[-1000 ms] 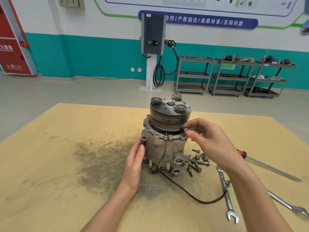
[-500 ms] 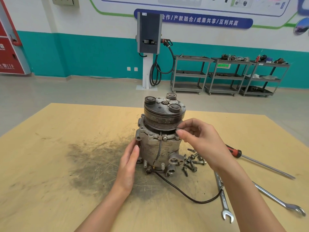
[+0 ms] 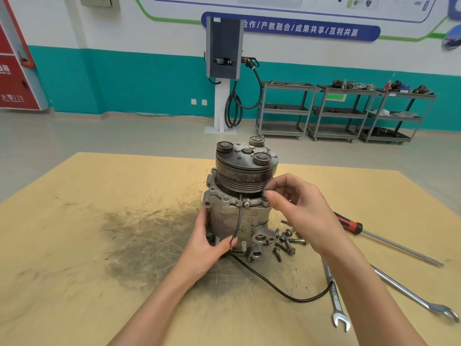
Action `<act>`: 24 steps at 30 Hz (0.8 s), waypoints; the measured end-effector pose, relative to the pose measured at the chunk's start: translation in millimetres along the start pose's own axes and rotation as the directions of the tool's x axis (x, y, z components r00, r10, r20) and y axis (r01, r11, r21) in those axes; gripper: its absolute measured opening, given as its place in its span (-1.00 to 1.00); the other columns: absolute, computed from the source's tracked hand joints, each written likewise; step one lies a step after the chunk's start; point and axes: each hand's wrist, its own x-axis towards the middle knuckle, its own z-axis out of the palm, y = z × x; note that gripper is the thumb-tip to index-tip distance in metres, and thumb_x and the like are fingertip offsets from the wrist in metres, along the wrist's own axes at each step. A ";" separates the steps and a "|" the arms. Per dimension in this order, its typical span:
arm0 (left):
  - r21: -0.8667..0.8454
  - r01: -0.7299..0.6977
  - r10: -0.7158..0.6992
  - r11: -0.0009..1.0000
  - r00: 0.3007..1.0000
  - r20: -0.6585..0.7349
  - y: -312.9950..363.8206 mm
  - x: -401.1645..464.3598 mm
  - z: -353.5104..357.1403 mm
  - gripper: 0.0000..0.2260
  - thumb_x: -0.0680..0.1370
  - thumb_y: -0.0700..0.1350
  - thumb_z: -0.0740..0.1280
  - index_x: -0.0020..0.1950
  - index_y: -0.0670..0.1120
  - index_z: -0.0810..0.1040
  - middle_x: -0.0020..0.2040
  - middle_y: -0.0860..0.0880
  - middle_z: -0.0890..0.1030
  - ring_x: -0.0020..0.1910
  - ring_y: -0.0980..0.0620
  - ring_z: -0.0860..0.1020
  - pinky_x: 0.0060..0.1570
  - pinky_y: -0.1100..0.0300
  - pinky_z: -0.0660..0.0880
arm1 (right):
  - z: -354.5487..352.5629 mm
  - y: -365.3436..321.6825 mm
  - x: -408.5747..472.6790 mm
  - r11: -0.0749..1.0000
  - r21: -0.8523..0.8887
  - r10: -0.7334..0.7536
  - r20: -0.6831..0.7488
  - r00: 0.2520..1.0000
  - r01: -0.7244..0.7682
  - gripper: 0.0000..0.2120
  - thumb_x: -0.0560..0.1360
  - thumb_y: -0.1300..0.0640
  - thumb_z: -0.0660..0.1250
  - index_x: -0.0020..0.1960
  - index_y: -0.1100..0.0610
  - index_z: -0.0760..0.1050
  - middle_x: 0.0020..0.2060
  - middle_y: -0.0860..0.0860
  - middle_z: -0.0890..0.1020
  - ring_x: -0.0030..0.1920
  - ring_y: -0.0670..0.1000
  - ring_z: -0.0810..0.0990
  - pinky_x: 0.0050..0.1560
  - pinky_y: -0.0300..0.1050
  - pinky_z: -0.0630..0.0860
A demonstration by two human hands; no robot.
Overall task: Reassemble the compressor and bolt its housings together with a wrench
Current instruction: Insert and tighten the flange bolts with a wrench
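Head view: left hand (image 3: 203, 242) cups the ribbed metal compressor (image 3: 240, 196); right hand (image 3: 299, 208) pinches its flange bolt (image 3: 265, 193).

The compressor (image 3: 239, 208) is dull grey cast metal, its dark pulley (image 3: 245, 171) grimy and matt. It stands on a pale wooden board (image 3: 99, 270), rough and scuffed, smeared with dark grease. Right of it lie shiny chromed wrenches (image 3: 335, 298) and dull steel bolts (image 3: 287, 242).

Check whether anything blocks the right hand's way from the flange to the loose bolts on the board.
Nothing visible does. The right hand pinches at the compressor flange; the loose bolts lie just below it on the bare board, right of the housing.
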 end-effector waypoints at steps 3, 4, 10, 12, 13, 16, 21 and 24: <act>0.015 -0.017 0.017 1.000 1.000 -0.007 0.9 -0.4 0.8 -0.01 0.28 0.29 0.49 0.56 0.15 0.03 0.40 0.41 0.23 0.38 0.49 0.22 0.26 0.57 0.24 | 3.0 -0.6 -0.4 0.998 -0.064 -0.021 -0.037 0.999 0.019 -0.92 0.50 0.14 0.41 -0.12 0.01 0.53 -0.31 -0.09 0.58 -0.29 -0.19 0.50 -0.26 -0.27 0.47; 0.018 -0.019 0.019 1.000 1.000 -0.009 1.0 -0.4 1.2 -0.04 0.29 0.27 0.49 0.55 0.16 0.04 0.40 0.42 0.22 0.38 0.49 0.22 0.29 0.55 0.24 | 5.4 -0.9 -0.5 0.995 -0.099 -0.039 -0.063 0.997 0.033 -0.91 0.49 0.13 0.42 -0.13 0.01 0.51 -0.33 -0.09 0.57 -0.32 -0.20 0.48 -0.29 -0.30 0.44; 0.084 -0.027 0.025 0.996 1.000 0.015 1.8 -1.4 2.3 -0.12 0.41 -0.10 0.53 0.57 0.09 0.04 0.43 0.37 0.25 0.42 0.40 0.23 0.39 0.42 0.21 | 8.5 -3.3 -0.9 0.978 -0.199 -0.082 -0.090 0.993 0.062 -0.89 0.49 0.11 0.44 -0.12 0.00 0.50 -0.34 -0.09 0.56 -0.32 -0.19 0.47 -0.27 -0.31 0.43; 0.112 -0.026 0.023 0.993 1.000 0.021 1.8 -1.8 2.6 -0.13 0.44 -0.18 0.52 0.57 0.07 0.04 0.43 0.34 0.25 0.42 0.40 0.23 0.43 0.36 0.20 | 7.4 -2.8 -0.6 0.974 -0.215 -0.082 -0.078 0.994 0.064 -0.88 0.49 0.12 0.44 -0.14 0.00 0.49 -0.33 -0.09 0.57 -0.31 -0.18 0.48 -0.26 -0.32 0.42; 0.127 -0.026 0.024 0.992 1.000 0.014 2.2 -2.1 3.0 -0.13 0.44 -0.20 0.52 0.57 0.07 0.04 0.43 0.33 0.26 0.41 0.42 0.23 0.43 0.37 0.19 | 7.3 -2.4 -0.6 0.972 -0.225 -0.086 -0.081 0.993 0.066 -0.87 0.49 0.12 0.43 -0.14 0.01 0.48 -0.33 -0.09 0.56 -0.31 -0.18 0.48 -0.27 -0.33 0.41; 0.165 -0.030 0.035 0.986 0.999 -0.027 2.7 -3.1 5.0 -0.15 0.43 -0.23 0.52 0.51 0.15 0.07 0.39 0.37 0.27 0.39 0.45 0.24 0.41 0.41 0.20 | 9.7 -1.5 -1.1 0.961 -0.267 -0.101 -0.104 0.989 0.069 -0.80 0.50 0.10 0.43 -0.17 0.05 0.41 -0.38 -0.10 0.50 -0.35 -0.19 0.42 -0.33 -0.34 0.36; 0.187 -0.027 0.039 0.982 0.997 -0.064 6.0 -4.8 5.8 -0.13 0.40 -0.21 0.55 0.56 0.06 0.11 0.46 0.19 0.34 0.43 0.31 0.29 0.43 0.25 0.24 | 8.2 -3.9 -0.3 0.960 -0.275 -0.088 -0.090 0.992 0.060 -0.81 0.49 0.04 0.43 -0.14 0.01 0.42 -0.34 -0.08 0.53 -0.31 -0.20 0.45 -0.30 -0.34 0.39; 0.213 -0.019 0.034 0.977 0.997 -0.070 8.8 -5.1 6.0 -0.14 0.40 -0.20 0.55 0.56 0.06 0.12 0.45 0.18 0.35 0.42 0.27 0.31 0.42 0.22 0.28 | 1.7 -5.0 0.8 0.971 -0.238 -0.039 -0.050 0.998 0.026 -0.90 0.51 0.02 0.39 -0.08 -0.01 0.48 -0.28 -0.06 0.61 -0.29 -0.13 0.53 -0.25 -0.19 0.49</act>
